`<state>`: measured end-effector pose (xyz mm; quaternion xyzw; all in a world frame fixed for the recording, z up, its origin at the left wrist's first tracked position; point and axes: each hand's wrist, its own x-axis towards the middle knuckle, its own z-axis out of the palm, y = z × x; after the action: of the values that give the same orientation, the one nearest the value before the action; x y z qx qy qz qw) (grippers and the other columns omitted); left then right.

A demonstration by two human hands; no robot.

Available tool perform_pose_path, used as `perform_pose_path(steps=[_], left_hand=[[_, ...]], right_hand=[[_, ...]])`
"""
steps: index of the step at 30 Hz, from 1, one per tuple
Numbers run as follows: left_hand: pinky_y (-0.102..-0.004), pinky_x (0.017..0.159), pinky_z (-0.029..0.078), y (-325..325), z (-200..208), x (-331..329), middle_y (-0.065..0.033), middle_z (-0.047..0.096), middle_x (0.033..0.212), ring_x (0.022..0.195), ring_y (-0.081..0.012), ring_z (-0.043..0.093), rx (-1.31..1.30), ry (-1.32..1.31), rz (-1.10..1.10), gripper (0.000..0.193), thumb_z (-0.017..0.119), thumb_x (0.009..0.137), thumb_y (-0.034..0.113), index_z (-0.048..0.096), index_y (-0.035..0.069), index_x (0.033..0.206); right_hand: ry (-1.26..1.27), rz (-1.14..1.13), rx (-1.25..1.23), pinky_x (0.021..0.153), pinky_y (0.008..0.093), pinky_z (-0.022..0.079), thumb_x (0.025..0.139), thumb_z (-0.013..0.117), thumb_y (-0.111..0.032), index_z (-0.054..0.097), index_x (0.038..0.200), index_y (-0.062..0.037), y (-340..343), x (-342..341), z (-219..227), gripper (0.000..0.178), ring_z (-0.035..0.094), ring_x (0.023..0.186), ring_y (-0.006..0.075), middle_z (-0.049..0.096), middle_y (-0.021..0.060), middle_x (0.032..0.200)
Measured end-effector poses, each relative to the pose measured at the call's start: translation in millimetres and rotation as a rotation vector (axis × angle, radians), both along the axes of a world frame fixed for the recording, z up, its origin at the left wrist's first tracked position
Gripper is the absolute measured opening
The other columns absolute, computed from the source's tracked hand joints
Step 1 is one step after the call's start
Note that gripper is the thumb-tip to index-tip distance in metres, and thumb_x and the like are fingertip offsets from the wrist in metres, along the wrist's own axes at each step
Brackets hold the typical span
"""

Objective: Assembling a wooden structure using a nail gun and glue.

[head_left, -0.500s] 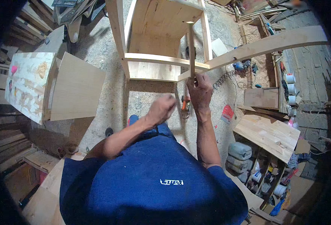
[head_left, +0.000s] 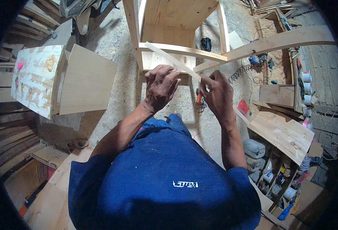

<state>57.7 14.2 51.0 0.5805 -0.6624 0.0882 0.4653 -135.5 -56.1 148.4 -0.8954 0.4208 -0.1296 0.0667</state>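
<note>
A thin, pale wooden strip (head_left: pixel 172 60) slants across in front of me, pinched between the thumb and fingers of my right hand (head_left: pixel 218 96). Its far end reaches up and left, over the front rail of a wooden frame (head_left: pixel 188 50). A pale strip end also shows past my right forearm; whether it is the same piece I cannot tell. My left hand (head_left: pixel 160 88) is raised beside the strip, its fingers bent and apart, with nothing in it. Beyond both hands stands the frame, with wide boards set inside it.
A curved wooden beam (head_left: pixel 280 44) runs from the frame to the right. An orange-handled tool (head_left: pixel 198 96) lies on the floor below my right hand. Panels lean on a paint-smeared board (head_left: pixel 35 80) at left. Jugs (head_left: pixel 254 148) and a parts box stand at right.
The strip has swung from nearly upright to a leftward slant. My left hand has risen toward it and its fingers have spread. The view has shifted slightly.
</note>
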Motion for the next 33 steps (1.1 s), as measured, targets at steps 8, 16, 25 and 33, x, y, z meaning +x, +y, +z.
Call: perform_pose_path(steps=[8,16,25,33], left_hand=[[-0.0415,0.094,0.032,-2,-2,5,-0.0072,0.056,0.123,0.116,-0.0260,0.049,0.074,-0.089,0.083,0.042,0.075,0.083,0.015,0.066,0.012,0.124],[-0.0383,0.064,0.057,-46,2,-42,-0.0121,0.065,0.090,0.077,-0.0263,0.066,0.292,0.677,-0.042,0.027,0.080,0.083,0.014,0.063,0.000,0.101],[-0.0296,0.067,0.057,-114,-46,-145,-0.0111,0.070,0.087,0.081,-0.0147,0.068,0.704,1.133,-0.105,0.027,0.077,0.087,0.012,0.060,-0.003,0.101],[-0.0370,0.077,0.055,-188,-190,-179,-0.0157,0.062,0.094,0.088,-0.0317,0.067,0.255,0.241,-0.413,0.023,0.068,0.086,0.000,0.061,0.002,0.107]], right_hand=[[-0.016,0.013,-0.021,0.063,0.0422,0.050,0.075,0.072,-0.011,0.061,0.079,-0.0063,-1,1,-12,0.013,0.058,0.073,0.0281,0.054,0.0107,0.081],[-0.144,-0.125,-0.173,0.058,0.0417,0.049,0.082,0.071,-0.014,0.066,0.107,-0.0122,-9,-44,-80,0.025,0.059,0.069,0.0286,0.053,0.0105,0.080],[-0.346,-0.309,-0.220,0.057,0.0357,0.052,0.079,0.072,-0.005,0.067,0.120,-0.0066,-36,-104,-175,0.041,0.060,0.068,0.0221,0.052,0.0071,0.082],[-0.549,-0.567,-0.013,0.075,0.0406,0.054,0.085,0.072,-0.011,0.056,0.135,-0.0067,-77,-166,-363,0.053,0.063,0.089,0.0321,0.061,0.0150,0.104]])
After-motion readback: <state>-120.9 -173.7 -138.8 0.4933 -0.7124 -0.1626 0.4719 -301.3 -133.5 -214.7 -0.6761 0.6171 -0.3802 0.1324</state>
